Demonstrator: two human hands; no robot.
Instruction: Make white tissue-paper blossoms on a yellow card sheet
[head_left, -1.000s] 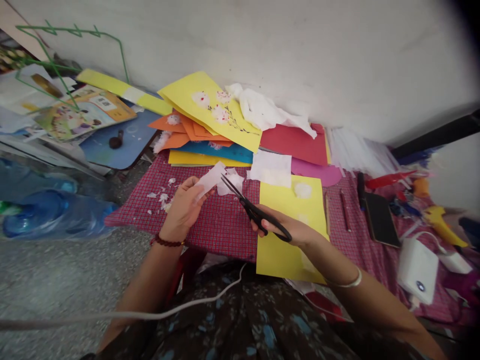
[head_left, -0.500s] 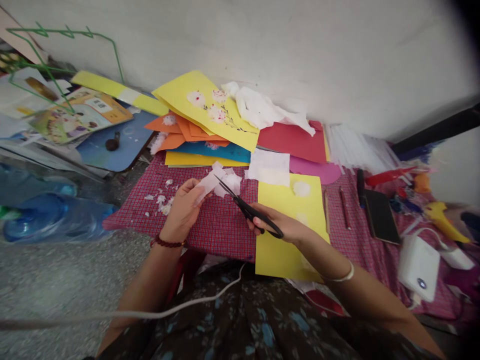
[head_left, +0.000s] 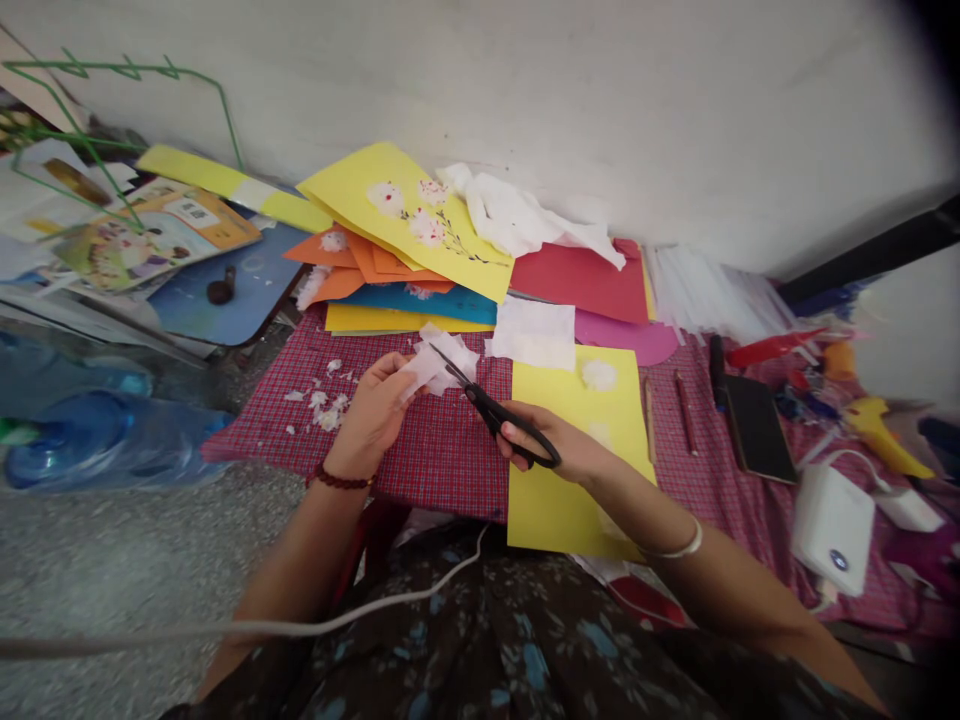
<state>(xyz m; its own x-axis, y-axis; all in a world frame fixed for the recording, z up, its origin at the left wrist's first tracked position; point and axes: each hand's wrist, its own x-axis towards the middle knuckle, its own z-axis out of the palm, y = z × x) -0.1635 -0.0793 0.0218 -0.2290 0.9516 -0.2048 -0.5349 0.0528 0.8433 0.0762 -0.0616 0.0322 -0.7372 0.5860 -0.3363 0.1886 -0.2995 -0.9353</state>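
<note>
Between its fingers my left hand (head_left: pixel 381 405) pinches a piece of white tissue paper (head_left: pixel 421 374). My right hand (head_left: pixel 536 440) is closed around the handles of black scissors (head_left: pixel 491 408), whose blades point up and left to the tissue's edge. Whether the blades grip the tissue cannot be made out. Behind it lie more white tissue pieces (head_left: pixel 459 358) on the checked tablecloth (head_left: pixel 442 465). Small white scraps (head_left: pixel 324 412) are scattered left of my left hand. Under my right forearm is a yellow sheet (head_left: pixel 551 515) with a white tissue puff (head_left: pixel 599 375) on it.
Coloured papers are stacked behind, topped by a yellow sheet with flowers (head_left: pixel 405 215) and crumpled white tissue (head_left: pixel 517 215). To the right lie two pencils (head_left: pixel 685 412), a black notebook (head_left: pixel 761 430), a white power bank (head_left: pixel 834 525) and a yellow glue gun (head_left: pixel 885 435). A white cable (head_left: pixel 360 615) crosses my lap.
The scissors' blades have shifted slightly at the edge of the tissue, and the held piece has tilted a little. Both hands keep their grip. The whole view has moved slightly.
</note>
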